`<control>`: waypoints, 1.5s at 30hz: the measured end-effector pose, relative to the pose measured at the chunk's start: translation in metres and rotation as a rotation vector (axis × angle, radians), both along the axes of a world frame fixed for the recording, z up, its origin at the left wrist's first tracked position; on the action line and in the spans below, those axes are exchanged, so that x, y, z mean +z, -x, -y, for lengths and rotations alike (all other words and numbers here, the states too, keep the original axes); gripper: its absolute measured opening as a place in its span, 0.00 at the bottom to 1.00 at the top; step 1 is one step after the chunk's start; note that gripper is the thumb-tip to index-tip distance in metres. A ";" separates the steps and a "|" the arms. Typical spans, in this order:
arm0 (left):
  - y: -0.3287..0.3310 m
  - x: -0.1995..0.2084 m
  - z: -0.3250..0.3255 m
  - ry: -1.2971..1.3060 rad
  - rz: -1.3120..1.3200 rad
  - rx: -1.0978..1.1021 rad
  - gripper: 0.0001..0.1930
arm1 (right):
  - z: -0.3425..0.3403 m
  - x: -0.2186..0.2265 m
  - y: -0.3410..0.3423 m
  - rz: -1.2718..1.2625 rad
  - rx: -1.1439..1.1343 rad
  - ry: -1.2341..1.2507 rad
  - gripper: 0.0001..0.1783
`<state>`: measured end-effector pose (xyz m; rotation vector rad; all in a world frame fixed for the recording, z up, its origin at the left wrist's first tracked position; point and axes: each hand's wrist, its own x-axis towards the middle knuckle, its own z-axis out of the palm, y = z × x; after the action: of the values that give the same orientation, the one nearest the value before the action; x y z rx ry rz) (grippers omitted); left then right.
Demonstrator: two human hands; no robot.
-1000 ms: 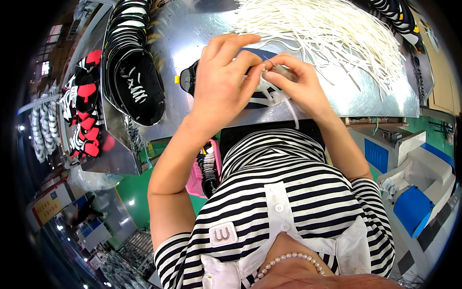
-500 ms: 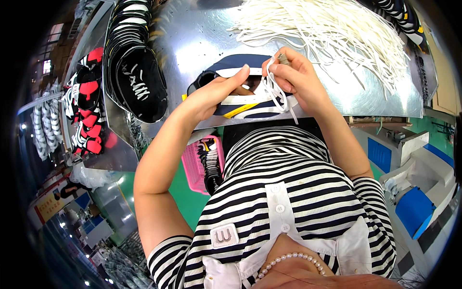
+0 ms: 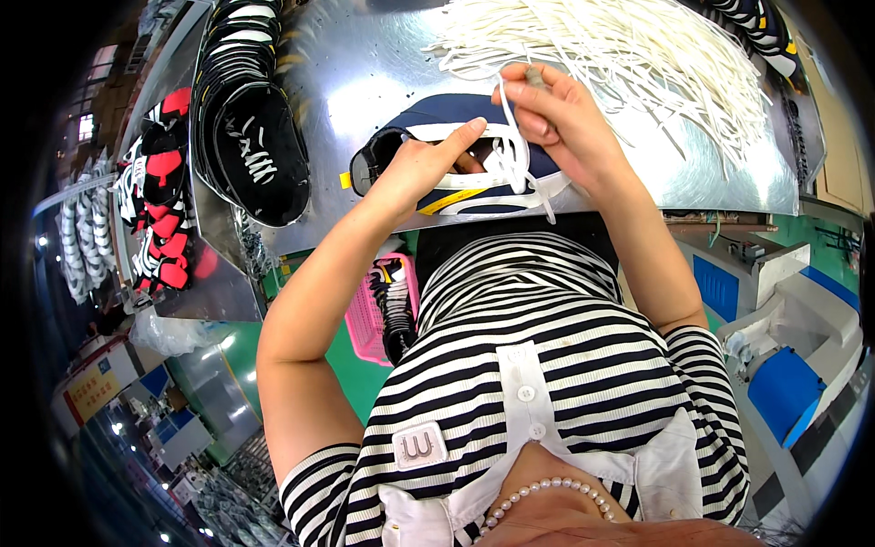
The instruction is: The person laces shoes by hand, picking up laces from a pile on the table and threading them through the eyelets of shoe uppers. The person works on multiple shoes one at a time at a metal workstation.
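Note:
A navy shoe upper (image 3: 436, 111) with white and yellow trim lies on its side on the metal table, its heel opening toward the left. My left hand (image 3: 415, 175) grips its near side, thumb above and fingertips showing inside the opening. My right hand (image 3: 563, 114) is raised over the toe end, fingers pinched on a white shoelace (image 3: 510, 118). That lace runs down to the upper's eyelet edge, and a loose end hangs over the near side. Something greyish is wrapped round or held at a right finger; which, I cannot tell.
Many loose white laces (image 3: 602, 46) cover the far right of the metal table (image 3: 355, 55). Black uppers (image 3: 260, 159) stand nested at the left, beside red, black and white uppers (image 3: 164, 219). Below the table edge is a pink basket (image 3: 367, 319) with shoe uppers inside.
My right hand has moved up and away from the upper, drawing the lace longer. My left hand has shifted slightly, and more of the heel opening shows.

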<state>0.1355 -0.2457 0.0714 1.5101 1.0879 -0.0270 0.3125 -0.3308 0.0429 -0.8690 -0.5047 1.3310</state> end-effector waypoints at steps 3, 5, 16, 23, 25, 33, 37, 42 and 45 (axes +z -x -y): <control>0.001 -0.001 -0.002 0.031 -0.076 -0.029 0.36 | -0.015 0.002 -0.012 -0.055 -0.061 -0.055 0.11; 0.002 -0.003 -0.003 0.074 -0.111 -0.026 0.36 | -0.032 0.001 -0.020 -0.031 -0.137 -0.103 0.11; 0.001 -0.008 -0.001 0.174 -0.084 -0.100 0.30 | -0.072 -0.028 -0.036 -0.022 -0.101 0.100 0.10; 0.001 -0.008 -0.003 0.238 -0.043 -0.082 0.26 | -0.061 -0.024 -0.034 0.001 0.043 0.134 0.17; 0.000 -0.006 -0.002 0.239 -0.011 -0.081 0.25 | -0.061 -0.026 -0.032 0.046 0.012 0.139 0.18; 0.009 -0.010 0.011 0.109 0.209 0.097 0.16 | -0.031 0.013 -0.012 0.339 -0.149 0.073 0.13; 0.014 -0.015 0.014 0.090 0.303 0.244 0.15 | 0.025 0.027 0.025 0.299 -0.084 0.125 0.09; 0.007 -0.013 0.036 -0.050 0.483 0.302 0.16 | 0.042 0.018 0.038 0.261 -0.165 0.157 0.09; 0.018 -0.021 0.030 -0.051 0.463 0.311 0.17 | 0.064 0.062 0.029 0.304 -0.231 -0.034 0.11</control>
<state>0.1175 -0.2753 0.0500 1.2884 0.9351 0.5436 0.2830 -0.3945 0.1048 -1.0743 -0.6399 0.9823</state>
